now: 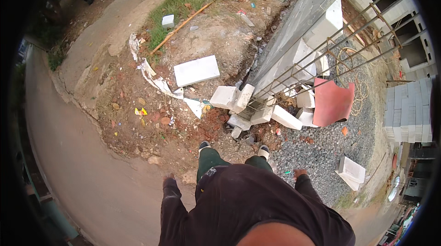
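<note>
The right hand (300, 172) hangs beside the body over grey crushed gravel (321, 156), with nothing visible in it; whether its fingers are spread or curled I cannot tell. The left hand (168, 176) hangs near the edge of the grey-brown paved road (69, 122), also apparently unloaded, its fingers too small to read.

Nearest the right hand, though apart from it, two pale rectangular masonry blocks (352, 169) lie on the gravel to its right, one partly over the other. They look like aerated concrete: probably moderately heavy, fully stiff, and dry and dusty rather than slick. Corners and edges would likely chip if knocked. The upper one seems best held with both palms at opposite ends, fingers under the lower edges. The white flat slab-like block (196, 70) on the dirt ahead should handle similarly.
</note>
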Motion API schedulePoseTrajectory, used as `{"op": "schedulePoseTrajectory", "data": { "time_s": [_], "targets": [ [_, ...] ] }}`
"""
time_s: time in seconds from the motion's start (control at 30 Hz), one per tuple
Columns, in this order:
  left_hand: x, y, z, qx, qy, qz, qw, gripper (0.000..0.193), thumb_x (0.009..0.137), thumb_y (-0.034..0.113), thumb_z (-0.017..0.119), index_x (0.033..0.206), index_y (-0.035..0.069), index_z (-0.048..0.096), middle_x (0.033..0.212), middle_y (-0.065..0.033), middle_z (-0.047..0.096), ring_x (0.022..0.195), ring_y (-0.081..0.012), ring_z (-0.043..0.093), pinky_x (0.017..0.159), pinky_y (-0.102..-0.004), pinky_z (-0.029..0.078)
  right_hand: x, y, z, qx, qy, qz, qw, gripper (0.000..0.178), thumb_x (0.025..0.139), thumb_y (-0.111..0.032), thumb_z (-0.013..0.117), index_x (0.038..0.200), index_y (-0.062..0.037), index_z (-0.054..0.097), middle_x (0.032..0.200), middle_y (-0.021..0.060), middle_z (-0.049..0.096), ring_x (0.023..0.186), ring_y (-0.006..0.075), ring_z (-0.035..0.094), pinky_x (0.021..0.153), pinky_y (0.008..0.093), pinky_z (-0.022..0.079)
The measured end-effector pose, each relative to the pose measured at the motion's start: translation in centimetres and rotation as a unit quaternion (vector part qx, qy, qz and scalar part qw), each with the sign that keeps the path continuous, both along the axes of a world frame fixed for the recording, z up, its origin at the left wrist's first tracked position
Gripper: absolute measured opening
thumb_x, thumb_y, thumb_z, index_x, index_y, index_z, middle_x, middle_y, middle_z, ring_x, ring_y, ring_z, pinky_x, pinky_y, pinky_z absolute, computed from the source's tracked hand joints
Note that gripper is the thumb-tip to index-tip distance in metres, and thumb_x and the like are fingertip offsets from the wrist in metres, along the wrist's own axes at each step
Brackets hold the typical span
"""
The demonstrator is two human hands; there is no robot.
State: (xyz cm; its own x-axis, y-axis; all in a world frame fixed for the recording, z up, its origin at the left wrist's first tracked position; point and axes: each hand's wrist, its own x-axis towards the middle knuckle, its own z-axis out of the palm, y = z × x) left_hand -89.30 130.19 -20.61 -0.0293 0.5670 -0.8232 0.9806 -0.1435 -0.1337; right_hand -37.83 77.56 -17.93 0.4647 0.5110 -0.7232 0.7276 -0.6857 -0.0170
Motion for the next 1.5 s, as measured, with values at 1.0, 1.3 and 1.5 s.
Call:
{"op": "schedulePoseTrajectory", "data": {
  "time_s": [1.0, 1.3, 1.5],
  "targets": [
    [22.5, 8.5, 1.9, 0.072, -0.421, 0.000, 0.904, 0.031, 0.080, 0.031, 0.054, 0.085, 0.002, 0.061, 0.070, -0.0116, 0.060, 0.067, -0.0236, 0.057, 0.063, -0.0375, 0.043, -24.6, -5.7, 3.5, -0.054, 0.099, -0.694, 0.711, 0.042, 0.076, -0.033, 0.056, 0.112, -0.0113, 0.055, 0.102, 0.0146, 0.061, 0.092, 0.0241, 0.060, 0.077, 0.0360, 0.047],
    [20.6, 6.2, -0.3, 0.065, -0.376, -0.070, 0.922, 0.040, 0.078, 0.038, 0.053, 0.084, 0.000, 0.062, 0.072, -0.0142, 0.060, 0.069, -0.0243, 0.058, 0.064, -0.0363, 0.044, -11.3, -3.5, -5.2, 0.300, -0.021, -0.752, 0.587, 0.029, 0.073, -0.028, 0.066, 0.074, 0.0008, 0.060, 0.066, 0.0070, 0.060, 0.052, 0.0160, 0.057, 0.047, 0.0289, 0.046],
    [16.9, 10.0, 2.6, 0.091, -0.349, -0.006, 0.933, 0.024, 0.081, 0.027, 0.053, 0.089, 0.005, 0.058, 0.068, -0.0049, 0.055, 0.061, -0.0148, 0.051, 0.055, -0.0313, 0.042, -7.1, 3.9, -2.2, 0.285, -0.010, -0.692, 0.663, 0.032, 0.073, -0.033, 0.063, 0.073, -0.0006, 0.061, 0.064, 0.0084, 0.060, 0.053, 0.0183, 0.057, 0.053, 0.0322, 0.046]
  ]
}}
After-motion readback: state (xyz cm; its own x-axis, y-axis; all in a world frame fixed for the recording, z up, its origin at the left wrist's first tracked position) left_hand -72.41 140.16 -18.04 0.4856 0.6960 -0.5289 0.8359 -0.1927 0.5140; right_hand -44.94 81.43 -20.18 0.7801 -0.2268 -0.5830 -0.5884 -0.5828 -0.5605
